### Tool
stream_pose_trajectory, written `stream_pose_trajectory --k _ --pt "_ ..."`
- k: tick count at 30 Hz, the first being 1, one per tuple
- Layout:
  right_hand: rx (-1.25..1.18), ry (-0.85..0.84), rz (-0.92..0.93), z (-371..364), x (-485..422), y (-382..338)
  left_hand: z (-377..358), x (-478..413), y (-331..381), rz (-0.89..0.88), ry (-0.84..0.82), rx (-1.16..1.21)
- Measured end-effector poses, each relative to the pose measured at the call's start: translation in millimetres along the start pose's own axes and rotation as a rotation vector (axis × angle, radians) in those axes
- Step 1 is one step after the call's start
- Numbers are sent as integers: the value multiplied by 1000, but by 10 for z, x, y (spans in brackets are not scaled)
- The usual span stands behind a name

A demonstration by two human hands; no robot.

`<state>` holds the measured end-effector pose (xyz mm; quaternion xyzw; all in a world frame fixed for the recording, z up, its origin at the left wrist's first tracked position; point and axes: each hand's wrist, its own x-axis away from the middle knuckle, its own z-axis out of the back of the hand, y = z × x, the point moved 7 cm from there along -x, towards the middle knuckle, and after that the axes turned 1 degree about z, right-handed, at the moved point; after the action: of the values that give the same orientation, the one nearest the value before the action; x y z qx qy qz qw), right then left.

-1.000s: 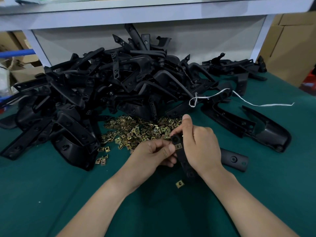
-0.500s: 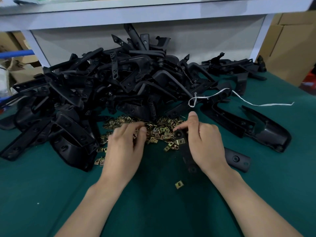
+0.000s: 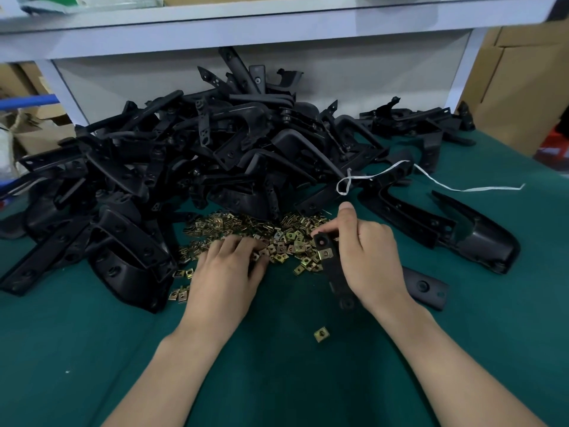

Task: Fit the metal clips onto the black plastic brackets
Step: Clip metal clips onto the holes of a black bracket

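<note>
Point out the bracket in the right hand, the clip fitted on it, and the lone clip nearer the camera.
bracket (image 3: 335,274): head view, bare strip below the fitted clip.
fitted clip (image 3: 325,253): head view, its brass face.
lone clip (image 3: 321,334): head view, its centre.

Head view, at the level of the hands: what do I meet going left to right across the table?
From the left: nearest bracket of the heap → left hand → held bracket → right hand → short black piece → long bracket.
</note>
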<state>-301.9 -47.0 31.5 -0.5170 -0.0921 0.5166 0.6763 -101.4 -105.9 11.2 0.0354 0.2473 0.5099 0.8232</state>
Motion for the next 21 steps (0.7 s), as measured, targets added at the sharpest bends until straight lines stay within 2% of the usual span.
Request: stream_pose_trajectory --k 14,19,21 --pt "15 -6 15 -24 21 2 91 1 -70 16 136 118" --pt "101 -8 22 -51 15 10 136 -14 -42 1 200 163" --pt "163 9 34 -56 23 7 156 -6 -35 11 212 261"
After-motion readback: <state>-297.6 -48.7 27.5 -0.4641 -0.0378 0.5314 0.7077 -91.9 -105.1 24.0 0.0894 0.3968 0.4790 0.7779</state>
